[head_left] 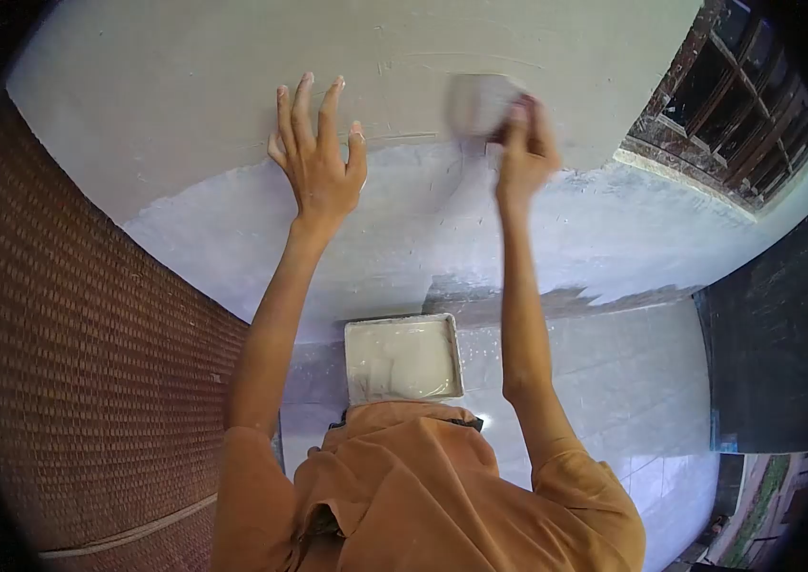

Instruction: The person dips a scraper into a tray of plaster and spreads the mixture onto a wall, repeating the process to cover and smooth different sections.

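Observation:
My left hand (318, 172) lies with fingers spread against the wall (404, 229), at the lower part of a smooth greyish coat (232, 67). White smudges show on its fingertips. To the right, my right hand (528, 157) grips a flat scraper (480, 103), whose pale blade is against the coated surface. Motion blurs both blade and fingers, so the handle is hard to see. Below the hands, close to my body, a shallow rectangular tray (400, 318) holds creamy white paste (423, 367).
A woven brown mat wall (99, 315) runs along the left. At upper right is a window with a worn wooden frame (699, 143). A dark panel (776, 334) stands at the right, and pale floor tiles (623, 381) stretch below the wall.

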Available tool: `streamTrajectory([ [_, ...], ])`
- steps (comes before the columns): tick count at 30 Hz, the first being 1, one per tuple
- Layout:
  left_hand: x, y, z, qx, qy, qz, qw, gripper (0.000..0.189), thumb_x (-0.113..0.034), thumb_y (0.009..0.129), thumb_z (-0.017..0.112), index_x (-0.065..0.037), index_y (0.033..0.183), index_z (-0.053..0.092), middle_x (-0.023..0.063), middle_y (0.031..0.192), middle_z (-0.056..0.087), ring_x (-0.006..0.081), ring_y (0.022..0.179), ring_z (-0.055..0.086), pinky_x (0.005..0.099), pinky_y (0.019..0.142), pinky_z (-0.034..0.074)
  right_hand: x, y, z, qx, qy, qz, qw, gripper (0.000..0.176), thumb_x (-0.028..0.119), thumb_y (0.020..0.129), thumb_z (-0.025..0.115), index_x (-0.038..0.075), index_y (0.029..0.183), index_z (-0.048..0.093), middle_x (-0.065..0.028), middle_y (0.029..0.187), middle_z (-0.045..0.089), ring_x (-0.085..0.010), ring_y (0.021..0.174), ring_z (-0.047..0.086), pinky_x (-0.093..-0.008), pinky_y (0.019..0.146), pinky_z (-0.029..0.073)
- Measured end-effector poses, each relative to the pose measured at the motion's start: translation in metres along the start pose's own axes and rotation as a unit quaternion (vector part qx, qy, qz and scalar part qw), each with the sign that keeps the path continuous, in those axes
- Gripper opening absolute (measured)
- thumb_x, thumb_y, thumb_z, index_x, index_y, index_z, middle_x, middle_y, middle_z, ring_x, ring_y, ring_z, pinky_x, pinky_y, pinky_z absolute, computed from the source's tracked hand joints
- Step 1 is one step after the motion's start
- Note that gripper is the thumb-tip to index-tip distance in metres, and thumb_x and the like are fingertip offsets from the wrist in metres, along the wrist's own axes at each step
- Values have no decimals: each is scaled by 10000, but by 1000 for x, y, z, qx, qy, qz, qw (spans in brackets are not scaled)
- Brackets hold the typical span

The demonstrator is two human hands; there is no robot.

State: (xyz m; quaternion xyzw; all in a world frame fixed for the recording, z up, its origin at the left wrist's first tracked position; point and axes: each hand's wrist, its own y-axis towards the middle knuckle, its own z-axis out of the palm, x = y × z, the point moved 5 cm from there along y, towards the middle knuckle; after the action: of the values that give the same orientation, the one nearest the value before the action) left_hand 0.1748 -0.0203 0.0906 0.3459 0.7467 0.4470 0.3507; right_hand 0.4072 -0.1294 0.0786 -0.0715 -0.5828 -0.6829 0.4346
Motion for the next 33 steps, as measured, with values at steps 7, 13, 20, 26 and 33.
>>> streamTrajectory([
  [7,9,-7,-5,-23,-3,-3,1000,530,-227,871,537,-169,1388,436,128,1484,304,367,1399,184,578,1015,183,5,35,-86,-159,75,14,984,325,77,927,594,-45,1227,569,-107,972,666,-146,736,626,-292,616,561],
  [13,-8,-4,7,-8,-16,0,1000,548,-233,892,554,-182,1415,397,118,1498,282,377,1408,162,566,1052,162,13,-49,33,100,52,97,989,307,119,893,654,-30,1161,638,-133,1050,696,-146,921,633,-276,784,509],
  [20,-2,-16,5,-19,-15,-14,1000,526,-217,878,551,-160,1388,434,137,1483,296,379,1399,175,583,1022,180,-20,27,-88,-91,36,26,995,283,83,928,598,-37,1183,620,-133,1064,676,-149,904,638,-275,728,529],
  [26,0,-19,7,2,-2,-28,1000,545,-241,898,548,-181,1417,393,123,1493,281,373,1407,161,576,1059,152,9,-6,-50,-57,72,72,993,287,45,922,583,-7,1201,620,-93,992,679,-105,719,596,-254,638,526],
  [33,-9,-19,8,21,4,-25,999,554,-236,895,553,-186,1420,386,125,1495,278,375,1406,163,577,1055,158,-11,-40,4,22,3,58,998,304,133,903,653,-12,1170,644,-78,974,697,-94,814,604,-233,699,486],
])
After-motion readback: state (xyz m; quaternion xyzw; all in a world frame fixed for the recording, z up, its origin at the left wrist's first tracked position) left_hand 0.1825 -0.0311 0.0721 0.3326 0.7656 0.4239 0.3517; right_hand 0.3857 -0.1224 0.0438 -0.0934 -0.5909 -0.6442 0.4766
